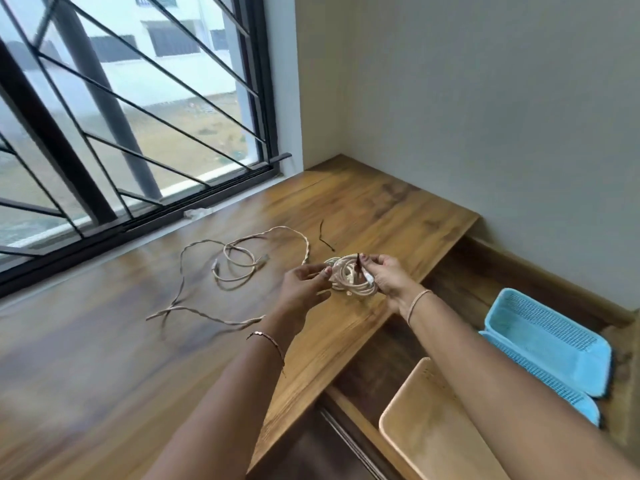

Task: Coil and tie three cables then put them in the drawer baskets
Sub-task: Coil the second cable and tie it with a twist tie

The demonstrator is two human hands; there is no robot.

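A coiled cable [349, 277] is held just above the bench [104, 341], its edge kept in the grip of the left hand [304, 285], while a dark tie [357, 263] is pinched against it by the right hand [388, 275]. Tying appears to be the step in hand. Next the tie must be drawn tight, and the loose cables [239, 261] on the bench remain to be coiled.

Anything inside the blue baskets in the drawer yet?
The far blue basket shows only its bare mesh floor, no cable. The nearer basket is mostly hidden by it and the right forearm, so I can't tell.
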